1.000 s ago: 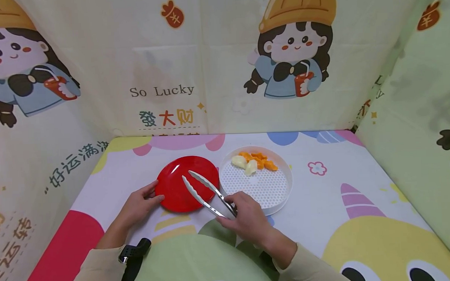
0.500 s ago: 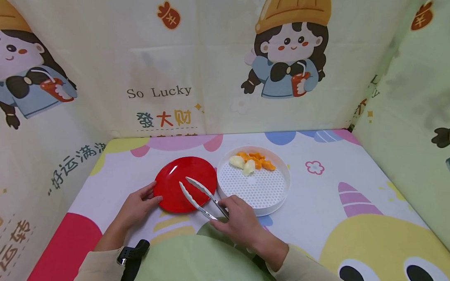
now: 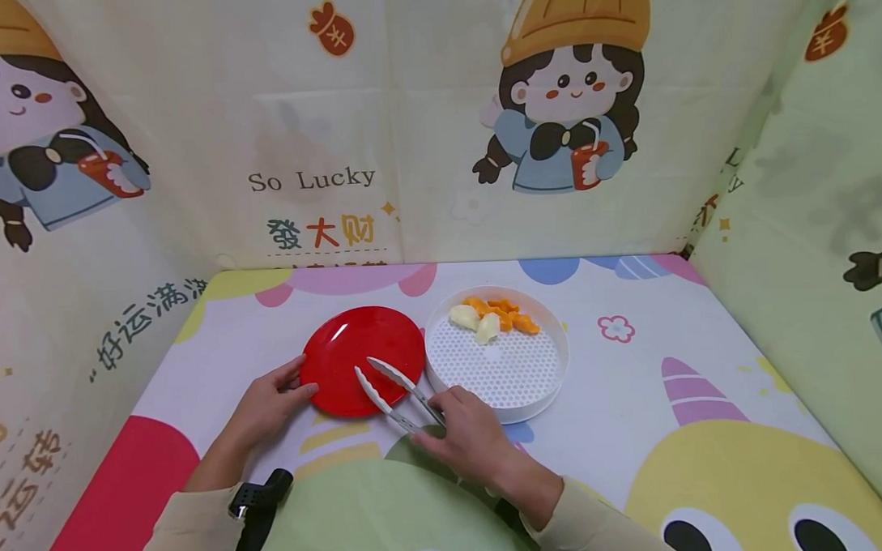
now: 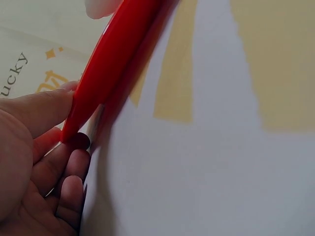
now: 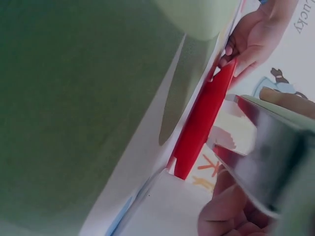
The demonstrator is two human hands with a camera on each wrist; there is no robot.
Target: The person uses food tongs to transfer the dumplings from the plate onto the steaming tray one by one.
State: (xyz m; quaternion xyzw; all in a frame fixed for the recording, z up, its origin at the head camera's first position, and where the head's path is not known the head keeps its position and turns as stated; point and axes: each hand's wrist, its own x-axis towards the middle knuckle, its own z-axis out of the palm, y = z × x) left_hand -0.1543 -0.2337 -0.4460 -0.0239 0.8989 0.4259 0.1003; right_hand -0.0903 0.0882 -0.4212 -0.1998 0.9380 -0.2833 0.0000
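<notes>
A red plate point(image 3: 364, 361) lies on the table, its left rim pinched by my left hand point(image 3: 274, 403). In the left wrist view the thumb point(image 4: 47, 108) presses the top of the rim while the fingers curl under it. My right hand point(image 3: 472, 436) holds metal tongs point(image 3: 391, 391) over the plate's front right part. Their tips are spread apart with nothing between them; whether they touch the plate I cannot tell. Right of the plate stands a round white perforated tray point(image 3: 497, 379), with several orange pieces point(image 3: 524, 324) and pale yellowish pieces point(image 3: 464, 317) at its back.
A patterned cloth point(image 3: 605, 383) covers the table. Printed fabric walls point(image 3: 436, 146) stand at the back and on both sides. A black watch-like band point(image 3: 259, 494) is strapped over the left sleeve.
My right hand has shifted a little left and toward me, bringing the tongs' tips from the plate's middle to its front part. The left hand keeps its hold on the rim.
</notes>
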